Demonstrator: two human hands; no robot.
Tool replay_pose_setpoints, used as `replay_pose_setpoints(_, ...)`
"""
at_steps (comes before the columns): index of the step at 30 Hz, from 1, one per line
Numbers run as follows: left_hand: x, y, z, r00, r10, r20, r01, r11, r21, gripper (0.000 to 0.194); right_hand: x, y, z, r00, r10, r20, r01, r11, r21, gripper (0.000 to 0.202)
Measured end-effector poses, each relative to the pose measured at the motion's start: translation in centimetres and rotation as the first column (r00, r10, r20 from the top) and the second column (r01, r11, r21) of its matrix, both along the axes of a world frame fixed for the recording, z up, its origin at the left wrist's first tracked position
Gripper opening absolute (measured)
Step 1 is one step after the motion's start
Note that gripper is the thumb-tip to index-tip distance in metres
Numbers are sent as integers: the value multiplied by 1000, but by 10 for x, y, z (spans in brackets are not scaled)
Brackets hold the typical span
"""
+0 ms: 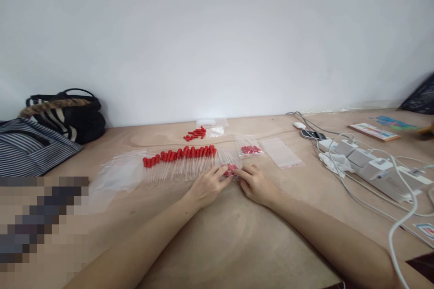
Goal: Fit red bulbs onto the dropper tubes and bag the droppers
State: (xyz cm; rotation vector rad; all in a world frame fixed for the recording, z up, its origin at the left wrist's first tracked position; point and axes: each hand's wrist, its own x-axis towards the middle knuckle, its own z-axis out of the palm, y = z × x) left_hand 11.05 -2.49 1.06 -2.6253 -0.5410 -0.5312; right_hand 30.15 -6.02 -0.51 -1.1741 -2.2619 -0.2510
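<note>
A clear plastic bag (225, 156) of red-bulbed droppers lies between my hands, its red bulbs at the near end. My left hand (209, 185) is closed on the bag's near left corner, thumb and fingers together. At the near right corner my right hand (257, 185) is closed too, its index finger reaching onto the bag. Left of the bag, a row of clear droppers (179, 158) with red bulbs lies side by side. Just beyond my right hand rests a filled bag (250, 148) with several red bulbs inside.
Flat clear bags (118, 174) lie at the left, and another flat bag (281, 152) lies at the right. Loose red bulbs (195, 133) are near the wall. A power strip (389, 180) with chargers and white cables occupies the right. Fabric bags (37, 149) stand at the far left.
</note>
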Motion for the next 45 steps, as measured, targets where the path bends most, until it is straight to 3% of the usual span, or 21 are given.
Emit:
replay_pose_setpoints(11, 4, -6, 2, 991, 115, -74, -111, 992, 54, 26, 1, 2, -2, 1000, -15, -2, 15, 999, -30, 34)
replay_pose_setpoints(18, 6, -8, 10, 986, 80, -144, -63, 990, 123, 25, 2, 3, -5, 997, -19, -70, 14, 998, -69, 35)
replay_pose_setpoints(22, 4, -6, 9, 988, 116, -106, -100, 984, 146, 22, 6, 4, -7, 998, -30, -60, 27, 998, -62, 34)
replay_pose_setpoints(30, -11, 3, 3, 993, -13, 115, 10, 1000, 19, 16, 19, 7, -5, 993, 34, -110, -44, 996, -84, 30)
replay_pose_setpoints(33, -15, 9, 4, 992, -45, 122, 39, 998, 53, 16, 28, 5, 1, 993, 88, -82, -95, 991, -90, 23)
replay_pose_setpoints(40, -13, 18, -2, 993, -92, 69, 83, 989, 124, 24, 39, 6, 7, 993, 90, 81, -96, 992, 77, 18)
replay_pose_setpoints(45, -13, 15, -5, 978, -134, 162, 120, 989, 91, 26, 34, 8, 7, 989, 53, 138, -76, 984, 164, 22)
